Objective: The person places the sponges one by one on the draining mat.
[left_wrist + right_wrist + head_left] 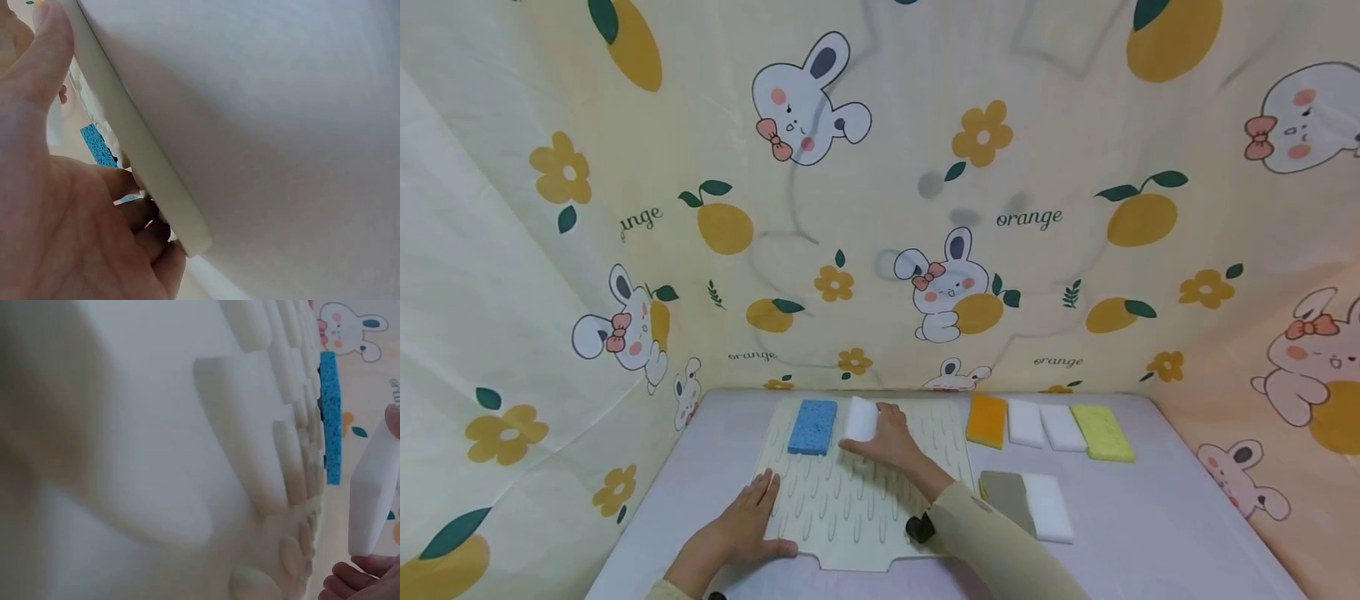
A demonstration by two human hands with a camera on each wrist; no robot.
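Note:
My right hand [887,437] grips a white sponge block [861,419] over the far half of a cream board [842,517] covered in raised oblong ridges. In the right wrist view the white block [374,487] stands tilted, with fingers at both of its ends. To its left, a blue sponge [812,427] lies on the ridges. My left hand [745,521] rests at the board's near left corner, its fingers on the left edge and its thumb by the front edge. The board's rim [144,156] runs beside that hand in the left wrist view.
Right of the board, an orange sponge [986,420], two white blocks [1026,423] and a yellow sponge [1102,432] lie in a row. Nearer are a grey-brown pad [1009,498] and another white block [1049,508]. A printed curtain [880,192] encloses the table [1120,517].

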